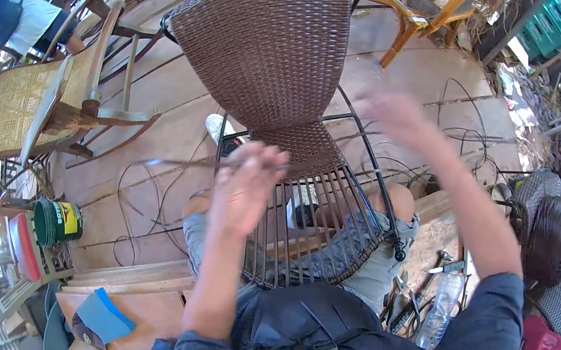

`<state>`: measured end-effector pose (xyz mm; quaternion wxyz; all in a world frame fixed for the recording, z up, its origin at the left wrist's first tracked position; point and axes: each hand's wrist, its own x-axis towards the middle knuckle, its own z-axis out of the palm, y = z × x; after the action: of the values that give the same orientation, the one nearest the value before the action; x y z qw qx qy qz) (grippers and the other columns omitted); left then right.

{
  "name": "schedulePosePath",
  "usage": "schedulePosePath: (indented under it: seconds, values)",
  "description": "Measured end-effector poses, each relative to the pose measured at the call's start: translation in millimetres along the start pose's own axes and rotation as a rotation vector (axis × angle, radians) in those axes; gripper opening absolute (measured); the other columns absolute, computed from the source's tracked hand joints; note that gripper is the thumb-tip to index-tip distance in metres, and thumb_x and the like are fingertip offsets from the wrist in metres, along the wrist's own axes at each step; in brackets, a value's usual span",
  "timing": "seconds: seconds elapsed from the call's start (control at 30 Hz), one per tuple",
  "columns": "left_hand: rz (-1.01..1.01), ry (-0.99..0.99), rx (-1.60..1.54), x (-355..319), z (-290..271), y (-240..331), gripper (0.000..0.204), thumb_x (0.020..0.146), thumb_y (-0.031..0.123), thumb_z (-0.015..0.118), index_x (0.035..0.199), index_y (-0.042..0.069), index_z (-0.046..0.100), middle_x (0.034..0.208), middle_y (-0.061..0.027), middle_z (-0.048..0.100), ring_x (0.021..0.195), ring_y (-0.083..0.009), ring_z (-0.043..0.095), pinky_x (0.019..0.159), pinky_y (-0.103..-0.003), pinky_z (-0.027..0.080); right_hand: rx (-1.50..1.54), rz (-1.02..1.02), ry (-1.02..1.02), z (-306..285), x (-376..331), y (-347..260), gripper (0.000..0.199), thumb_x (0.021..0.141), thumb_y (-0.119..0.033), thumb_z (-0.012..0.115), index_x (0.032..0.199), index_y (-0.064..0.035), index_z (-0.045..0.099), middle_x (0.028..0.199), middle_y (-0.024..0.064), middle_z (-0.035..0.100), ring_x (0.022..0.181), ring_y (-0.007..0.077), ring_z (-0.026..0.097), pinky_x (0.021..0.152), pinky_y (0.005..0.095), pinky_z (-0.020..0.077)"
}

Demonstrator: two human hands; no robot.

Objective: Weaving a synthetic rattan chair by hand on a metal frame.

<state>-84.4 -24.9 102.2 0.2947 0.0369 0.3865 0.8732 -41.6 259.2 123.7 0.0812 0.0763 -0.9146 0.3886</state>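
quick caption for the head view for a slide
Seated person weaving a brown wicker chair: left hand pinches a strand at the half-woven seat, right hand blurred, raised beside the chair back.

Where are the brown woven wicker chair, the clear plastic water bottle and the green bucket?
brown woven wicker chair (273, 40), head view, middle of its woven back.
clear plastic water bottle (440, 309), head view, its body.
green bucket (57, 223), head view, its side wall.

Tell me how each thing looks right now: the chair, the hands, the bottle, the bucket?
Wicker chair: back woven, seat only partly woven, bare bars showing.
Left hand: gripping a dark strand.
Right hand: raised, blurred.
Plastic bottle: lying on the floor.
Green bucket: tipped on its side.
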Motion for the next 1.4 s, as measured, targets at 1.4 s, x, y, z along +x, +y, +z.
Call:
schedulePosePath:
  seconds: [1.4]
  values:
    - [0.091, 0.288, 1.049, -11.9, -52.8, 40.2, 0.016, 0.088, 0.016, 0.053, 0.1, 0.007, 0.056, 0.095, -0.006, 0.059, 0.092, -0.0177, 0.055, 0.078, -0.031, 0.045, -0.412, -0.054, 0.332, -68.2, -56.5, 122.3, 0.028, 0.079, -0.002, 0.052, 0.105, -0.0047, 0.059, 0.109, 0.0139, 0.059, 0.1, 0.0264, 0.056, 0.086, 0.0349, 0.0434]
